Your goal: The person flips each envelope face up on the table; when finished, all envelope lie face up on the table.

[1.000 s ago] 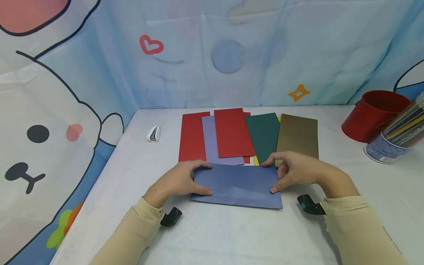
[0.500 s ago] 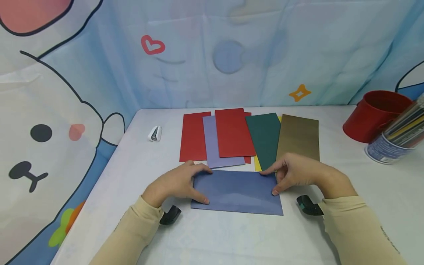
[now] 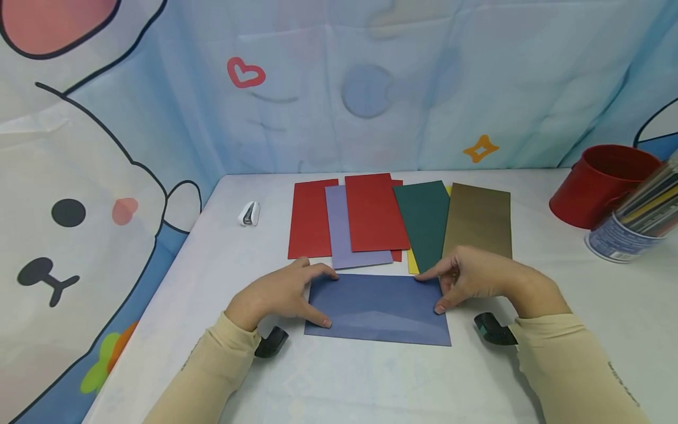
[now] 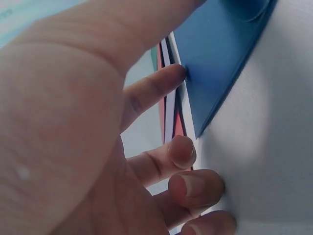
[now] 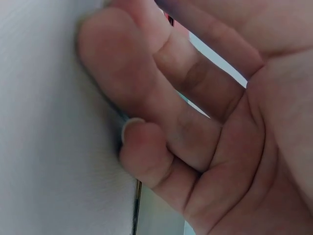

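Pale blue printed cloth [image 3: 312, 123] hung behind the white table [image 3: 339, 383], where a red mug [image 3: 580, 194] stood on the right beside a container [image 3: 620, 240] of pens or pencils. The blue sheet [image 3: 377, 306] lay flat in front of me, just nearer than the red card [image 3: 377, 215], lavender card [image 3: 339, 232] and green card [image 3: 424, 215]. My left hand [image 3: 283, 293] was spread wide at its left end, forefinger at the far edge, thumb on its face; my right hand [image 3: 479, 277] was narrower, forefinger at the far edge near the right corner, thumb at the right side, the other fingers bent. Neither seemed to grip it. I judged it light, thin, fairly stiff, smooth enough to slide, easily creased, and best taken by its two short ends.
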A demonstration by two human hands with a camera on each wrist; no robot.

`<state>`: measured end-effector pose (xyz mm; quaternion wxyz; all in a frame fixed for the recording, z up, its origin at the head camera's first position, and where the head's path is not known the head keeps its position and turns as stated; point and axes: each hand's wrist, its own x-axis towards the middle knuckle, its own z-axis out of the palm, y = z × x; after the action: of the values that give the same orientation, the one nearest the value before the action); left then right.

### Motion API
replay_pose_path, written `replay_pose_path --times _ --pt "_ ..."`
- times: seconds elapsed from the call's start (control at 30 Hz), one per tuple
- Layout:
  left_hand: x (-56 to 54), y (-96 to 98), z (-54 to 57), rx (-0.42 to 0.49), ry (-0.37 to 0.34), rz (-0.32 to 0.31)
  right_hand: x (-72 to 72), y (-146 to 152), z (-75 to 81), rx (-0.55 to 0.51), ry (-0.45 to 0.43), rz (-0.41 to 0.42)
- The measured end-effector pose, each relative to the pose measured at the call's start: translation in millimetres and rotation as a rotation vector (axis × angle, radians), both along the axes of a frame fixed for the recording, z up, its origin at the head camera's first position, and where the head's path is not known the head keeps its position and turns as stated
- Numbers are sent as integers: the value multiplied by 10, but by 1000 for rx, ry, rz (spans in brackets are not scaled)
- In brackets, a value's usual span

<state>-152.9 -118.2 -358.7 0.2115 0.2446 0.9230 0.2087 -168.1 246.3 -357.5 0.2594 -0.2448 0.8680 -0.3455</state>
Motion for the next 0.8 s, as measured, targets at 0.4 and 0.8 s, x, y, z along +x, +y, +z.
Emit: replay_pose_path --times 0.4,0.8 --pt "-15 -37 11 11 -8 -38 8 29 2 -37 9 -3" --pt "-34 -58 23 53 7 -60 1 56 19 -89 -11 16"
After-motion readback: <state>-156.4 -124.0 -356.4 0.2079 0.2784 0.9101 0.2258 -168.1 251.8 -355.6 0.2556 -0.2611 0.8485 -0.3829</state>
